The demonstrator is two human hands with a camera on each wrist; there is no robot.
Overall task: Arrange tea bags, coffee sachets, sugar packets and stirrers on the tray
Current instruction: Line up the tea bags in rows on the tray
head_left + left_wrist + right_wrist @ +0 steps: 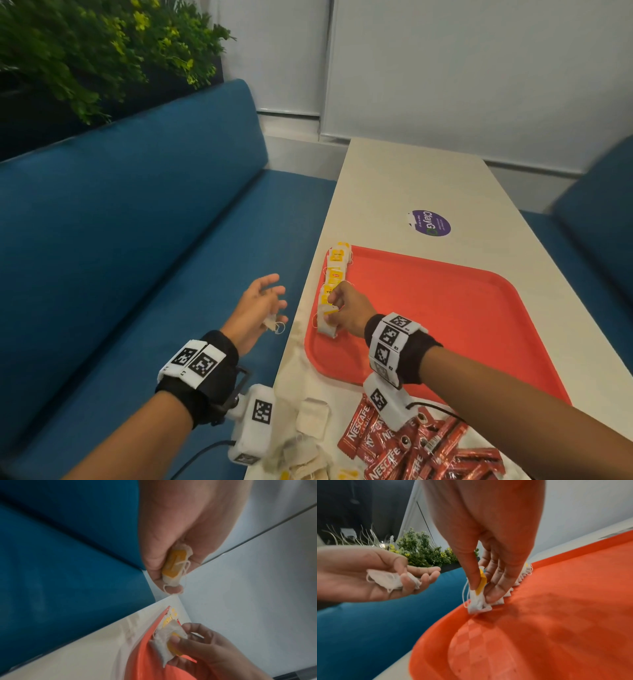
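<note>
A red tray [445,308] lies on the white table. Along its left rim stands a row of white tea bags with yellow tags [334,274]. My right hand [346,308] pinches the nearest tea bag [476,600] between thumb and fingers, its lower edge on the tray floor [539,615] at the row's near end. My left hand [260,308] hovers over the blue bench, left of the table, and holds a small bunch of tea bags [392,580] under its thumb; a yellow tag [175,562] shows in the left wrist view.
Loose tea bags [308,442] and a pile of red Nescafe sachets [411,445] lie on the table [411,178] in front of the tray. A purple sticker [431,222] sits beyond the tray. A blue bench [137,240] and plants [102,51] are at the left.
</note>
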